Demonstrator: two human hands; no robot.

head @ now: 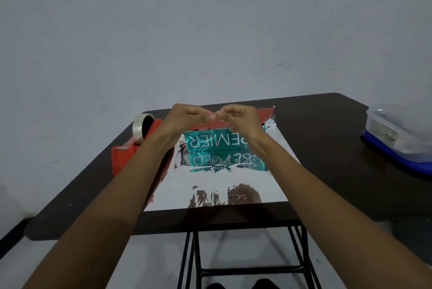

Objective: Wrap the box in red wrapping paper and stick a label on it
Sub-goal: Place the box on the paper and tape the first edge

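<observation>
dark table (327, 148), clear plastic container (392, 129)

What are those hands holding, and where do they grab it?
Cannot be told: left hand and right hand pinch fingertips together above the teal printed box; nothing visible between.

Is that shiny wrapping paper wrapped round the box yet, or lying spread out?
Mostly spread: the wrapping paper lies silver side up on the table, the teal box bare on it.

Teal box (217, 142), white lettering upside down, frame centre, lying on wrapping paper (217, 186), silver side up, red edges showing.
</observation>
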